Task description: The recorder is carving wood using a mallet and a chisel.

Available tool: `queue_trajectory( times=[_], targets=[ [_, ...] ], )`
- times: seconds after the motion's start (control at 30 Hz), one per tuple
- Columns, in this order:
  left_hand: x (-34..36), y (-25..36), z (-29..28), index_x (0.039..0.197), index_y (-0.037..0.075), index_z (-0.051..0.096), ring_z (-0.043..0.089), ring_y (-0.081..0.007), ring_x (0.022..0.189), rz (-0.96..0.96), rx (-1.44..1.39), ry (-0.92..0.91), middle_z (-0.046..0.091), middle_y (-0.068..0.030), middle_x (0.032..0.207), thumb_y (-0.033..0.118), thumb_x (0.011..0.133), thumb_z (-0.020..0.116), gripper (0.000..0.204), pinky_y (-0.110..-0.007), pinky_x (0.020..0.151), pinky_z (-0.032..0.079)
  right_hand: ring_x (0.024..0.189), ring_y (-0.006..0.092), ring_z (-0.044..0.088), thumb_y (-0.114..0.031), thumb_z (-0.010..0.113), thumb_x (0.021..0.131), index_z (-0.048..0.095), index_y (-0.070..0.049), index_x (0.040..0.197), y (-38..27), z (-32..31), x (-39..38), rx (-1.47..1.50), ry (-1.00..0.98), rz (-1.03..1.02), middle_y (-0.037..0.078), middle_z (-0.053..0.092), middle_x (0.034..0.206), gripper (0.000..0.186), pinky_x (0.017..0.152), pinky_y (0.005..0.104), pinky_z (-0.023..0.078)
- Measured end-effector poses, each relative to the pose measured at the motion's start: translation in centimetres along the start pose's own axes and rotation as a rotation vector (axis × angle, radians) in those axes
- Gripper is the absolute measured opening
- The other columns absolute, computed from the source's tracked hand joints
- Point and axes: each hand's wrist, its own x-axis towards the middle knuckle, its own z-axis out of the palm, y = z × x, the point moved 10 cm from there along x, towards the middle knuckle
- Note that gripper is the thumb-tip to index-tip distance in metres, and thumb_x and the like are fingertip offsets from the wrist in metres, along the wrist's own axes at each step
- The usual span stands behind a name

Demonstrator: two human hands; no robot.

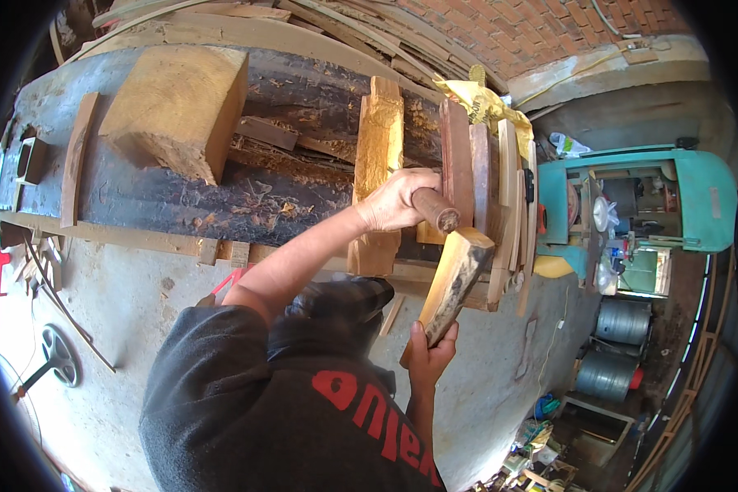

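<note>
As the left hand [403, 199] grips a round brown rod [439, 211] over the counter [295, 197], here's the right hand [429, 354] clasping a yellow-and-dark wooden block [455, 275] by its near end!

Block [168, 102] and boards [79, 160] on dark bench [291, 201]

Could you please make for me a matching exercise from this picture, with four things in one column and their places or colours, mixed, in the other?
Column one
1. Brown wooden rod
2. Pale wooden piece
3. Large squared wooden block
4. Machine at the picture's right

Column two
A. On the left part of the workbench
B. Turquoise
C. In the right hand
D. In the left hand

Right pairs: 1-D, 2-C, 3-A, 4-B
</note>
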Motion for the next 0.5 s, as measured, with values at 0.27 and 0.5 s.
queue_trajectory(
  times=[0.27,0.5],
  targets=[
    [-3.5,1.2,2.7,0.081,0.009,0.055,0.059,-0.0305,0.081,0.12,0.087,-0.197,0.056,-0.0095,0.08,0.025,0.072,0.082,0.033,-0.04,0.073,0.048,0.086,0.0133,0.057,-0.015,0.07,0.083,0.051,0.001,0.114,4.0,-2.6,-3.3,0.082,0.089,0.047,0.008,0.06,0.096,0.04,0.078,0.0293,0.048],
    [-5.2,-1.5,0.0,0.085,0.01,0.05,0.053,-0.0326,0.078,-0.16,0.065,0.346,0.053,-0.0088,0.08,0.026,0.08,0.078,0.032,-0.039,0.077,0.042,0.081,0.0135,0.056,-0.011,0.069,0.08,0.047,0.0,0.117,0.7,-3.3,-4.9,0.203,0.138,0.023,0.007,0.057,0.094,0.045,0.073,0.029,0.048]
  ],
)
